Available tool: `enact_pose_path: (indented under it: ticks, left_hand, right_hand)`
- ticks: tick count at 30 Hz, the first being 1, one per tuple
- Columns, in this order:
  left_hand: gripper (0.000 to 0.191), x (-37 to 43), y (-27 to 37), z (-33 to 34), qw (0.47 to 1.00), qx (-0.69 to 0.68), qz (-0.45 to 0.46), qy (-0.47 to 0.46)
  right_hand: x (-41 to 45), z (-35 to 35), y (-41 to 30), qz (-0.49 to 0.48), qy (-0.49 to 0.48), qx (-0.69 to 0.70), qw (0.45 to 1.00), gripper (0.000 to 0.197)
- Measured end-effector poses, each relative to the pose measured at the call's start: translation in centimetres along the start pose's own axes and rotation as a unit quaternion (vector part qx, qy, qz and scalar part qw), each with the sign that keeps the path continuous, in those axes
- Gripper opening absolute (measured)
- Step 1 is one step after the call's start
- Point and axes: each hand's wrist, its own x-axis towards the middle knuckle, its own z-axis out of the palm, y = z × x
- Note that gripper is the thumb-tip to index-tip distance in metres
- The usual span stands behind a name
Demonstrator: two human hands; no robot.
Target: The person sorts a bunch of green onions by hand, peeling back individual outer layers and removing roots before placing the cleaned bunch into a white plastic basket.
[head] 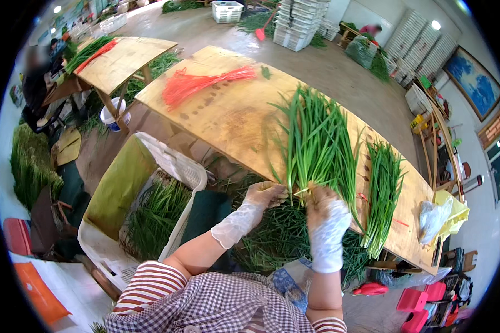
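A loose spread of garlic chives [316, 137] lies on the wooden table [241, 120], its pale stem ends towards me. My right hand [323, 204], in a clear plastic glove, grips stems at the near edge. Just left of it is my left hand [268, 195], gloved as well, with bent fingertips beside the outer stems. Whether those fingers pinch a stem is too small to tell. To the right rests a second, neater bunch of garlic chives [381, 195], its cut ends past the table edge. A red tie [362, 196] shows between the two.
Red plastic ties [208, 83] lie at the table's far left. Below stands a white plastic crate [198, 175] holding greens. Chive scraps [271, 241] cover the floor under my hands. Plastic bags [437, 216] sit at the right end. A person [37, 87] sits at the left.
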Motion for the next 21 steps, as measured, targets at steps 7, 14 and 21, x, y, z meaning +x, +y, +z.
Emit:
enact_pose_path:
  ticks: [7, 14, 21]
  left_hand:
    - [0.018, -1.9, -1.6, 1.0, 0.985, 0.025, 0.168, -0.030]
    - [0.028, -1.3, -0.9, 0.5, 0.985, -0.147, -0.044, -0.075]
    - [0.018, 0.0, 0.9, 0.7, 0.997, -0.059, -0.046, -0.012]
  right_hand:
    - [-1.1, 4.7, -1.4, -0.042, -0.006, -0.052, 0.998, 0.027]
    - [-1.4, 3.5, -1.9, -0.040, 0.050, -0.053, 0.997, 0.017]
    - [-3.7, 2.6, -4.5, -0.070, 0.082, -0.045, 0.993, 0.021]
